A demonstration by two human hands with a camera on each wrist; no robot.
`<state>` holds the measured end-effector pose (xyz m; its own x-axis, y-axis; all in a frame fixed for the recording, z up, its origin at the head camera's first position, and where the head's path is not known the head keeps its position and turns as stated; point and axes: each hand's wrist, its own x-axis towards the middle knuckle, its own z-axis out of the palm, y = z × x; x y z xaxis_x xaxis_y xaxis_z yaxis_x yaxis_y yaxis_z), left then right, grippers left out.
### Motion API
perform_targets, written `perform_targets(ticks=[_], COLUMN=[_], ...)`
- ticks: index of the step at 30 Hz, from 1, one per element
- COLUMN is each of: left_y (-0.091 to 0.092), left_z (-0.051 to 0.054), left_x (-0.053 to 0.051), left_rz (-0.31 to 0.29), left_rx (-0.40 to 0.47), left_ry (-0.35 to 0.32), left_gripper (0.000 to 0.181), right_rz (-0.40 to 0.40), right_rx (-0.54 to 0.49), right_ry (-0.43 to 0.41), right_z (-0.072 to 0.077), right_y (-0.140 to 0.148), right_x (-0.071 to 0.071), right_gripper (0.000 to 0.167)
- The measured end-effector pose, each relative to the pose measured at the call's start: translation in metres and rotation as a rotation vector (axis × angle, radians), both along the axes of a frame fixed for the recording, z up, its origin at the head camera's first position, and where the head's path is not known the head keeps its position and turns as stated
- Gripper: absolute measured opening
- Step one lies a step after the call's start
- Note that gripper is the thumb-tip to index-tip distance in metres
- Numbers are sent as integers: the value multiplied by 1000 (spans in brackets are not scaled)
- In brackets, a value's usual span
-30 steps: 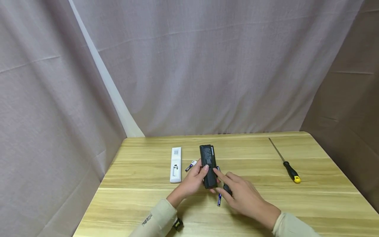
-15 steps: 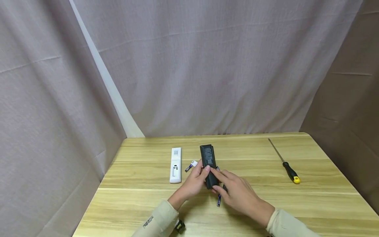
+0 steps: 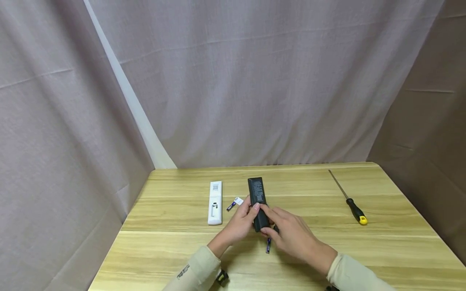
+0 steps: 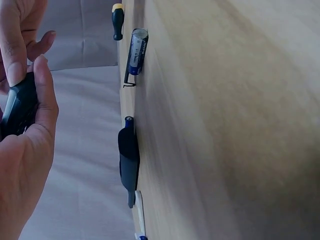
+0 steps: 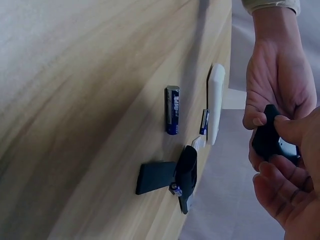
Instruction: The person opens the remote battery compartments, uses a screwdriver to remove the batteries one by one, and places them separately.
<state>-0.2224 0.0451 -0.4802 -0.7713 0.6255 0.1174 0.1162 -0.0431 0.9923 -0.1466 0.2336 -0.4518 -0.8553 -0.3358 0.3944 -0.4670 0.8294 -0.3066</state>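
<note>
A black remote control (image 3: pixel 257 190) is held above the table, back side up with its printed label showing. My left hand (image 3: pixel 236 224) grips it from the left, thumb lying across the back. My right hand (image 3: pixel 296 236) pinches the near end, the index fingertip on the back by my left thumb and the right thumb at the lower right edge. In the right wrist view, the end of this remote (image 5: pixel 267 137) shows between both hands. Below lie a blue battery (image 3: pixel 268 245), a flat dark panel (image 5: pixel 156 178) and a curved black object (image 5: pixel 186 172), partly hidden in the head view.
A white remote (image 3: pixel 215 203) with its battery bay exposed lies left. Beside it are another battery (image 3: pixel 231 206) and a small white cover (image 3: pixel 238 200). A black-and-yellow screwdriver (image 3: pixel 353 205) lies right. A small black item (image 3: pixel 222 277) sits by my left sleeve.
My right fingers have moved left and closed onto the remote's near end. The remote has turned slightly and shifted a little right, so its right-hand edge shows less. My left hand keeps its grip.
</note>
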Motion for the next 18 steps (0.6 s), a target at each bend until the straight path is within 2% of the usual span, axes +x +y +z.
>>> perform_targets(ticks=[18], left_y=[2], left_z=[0], left_x=[-3], left_rz=[5], left_rx=[2], left_ry=[5], left_gripper=[44], right_rz=[18], right_rx=[15], right_ry=[-30], right_z=[6], right_y=[0], right_x=[-5], right_gripper=[71])
